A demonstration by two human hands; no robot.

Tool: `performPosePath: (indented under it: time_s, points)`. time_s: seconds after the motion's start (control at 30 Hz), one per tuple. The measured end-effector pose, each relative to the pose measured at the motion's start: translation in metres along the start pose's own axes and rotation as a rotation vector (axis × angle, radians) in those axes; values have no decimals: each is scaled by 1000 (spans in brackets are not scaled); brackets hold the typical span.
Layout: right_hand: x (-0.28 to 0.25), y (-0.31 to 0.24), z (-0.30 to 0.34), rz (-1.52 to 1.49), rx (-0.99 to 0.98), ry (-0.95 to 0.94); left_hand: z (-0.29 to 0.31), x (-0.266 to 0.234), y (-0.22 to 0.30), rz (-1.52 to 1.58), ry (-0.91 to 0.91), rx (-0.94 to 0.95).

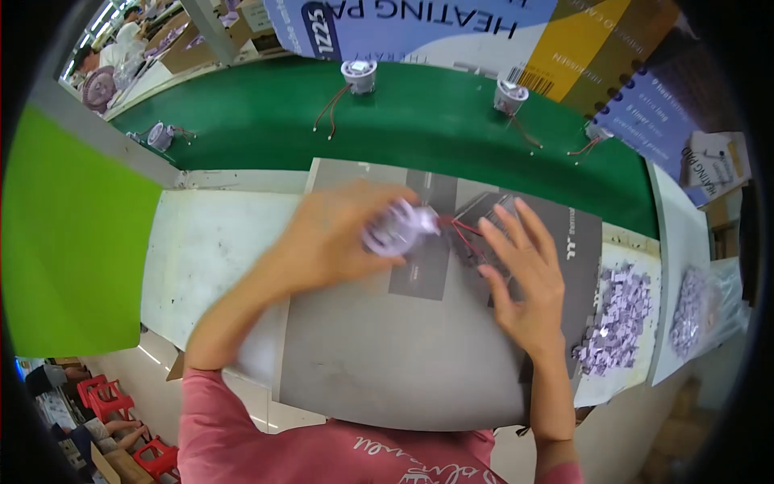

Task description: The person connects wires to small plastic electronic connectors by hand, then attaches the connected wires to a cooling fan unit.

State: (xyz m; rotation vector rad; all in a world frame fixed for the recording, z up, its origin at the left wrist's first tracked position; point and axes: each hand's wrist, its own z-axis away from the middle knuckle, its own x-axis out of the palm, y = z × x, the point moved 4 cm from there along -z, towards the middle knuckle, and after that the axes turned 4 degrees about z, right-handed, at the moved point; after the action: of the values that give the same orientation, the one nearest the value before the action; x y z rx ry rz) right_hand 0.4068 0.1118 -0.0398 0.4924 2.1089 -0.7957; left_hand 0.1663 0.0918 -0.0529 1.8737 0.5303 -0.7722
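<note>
My left hand point(339, 234) is wrapped round a pale lilac, round plastic housing point(391, 230), somewhat blurred by motion. Thin red wires point(458, 227) run out of the housing's right side toward my right hand point(528, 282). That hand hovers with thumb and fingers apart, its fingertips close to the wire ends; whether any wire touches them is hard to see. Under both hands lies a grey printed cardboard sheet point(387, 347) on the white worktop point(218, 250).
Beyond the worktop runs a green conveyor belt point(258, 113) with several wired housings, one a white cup-shaped housing point(359, 78). Small lilac pieces point(617, 323) are heaped at right, near a clear bag point(697, 310). A printed carton panel point(451, 32) stands behind; a green panel point(81, 242) borders the left.
</note>
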Motion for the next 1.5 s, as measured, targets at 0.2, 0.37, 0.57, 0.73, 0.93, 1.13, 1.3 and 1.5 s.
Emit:
performPosePath:
  time_s: [0.2,0.37,0.57,0.73,0.93,1.13,1.3,1.5]
  points:
    - [-28,24,2,39,115,122,2,-134,-118,-446,110,-454]
    - [-54,31,13,115,308,-150,37,-169,-263,-489,176,-561]
    - [-89,73,72,559,498,-196,-16,-165,-268,-677,163,-115]
    - [-89,100,108,449,670,-222,-121,-82,-230,-968,-57,-189]
    - [-104,90,121,488,566,-161,-145,-51,-237,-958,86,177]
    - [-105,102,132,434,561,-170,-117,-90,-160,-514,79,-77]
    - [-110,103,137,405,563,-178,-55,-38,-15,-734,-182,-88]
    - [-101,64,87,-705,548,161,51,44,35,-710,-372,-322]
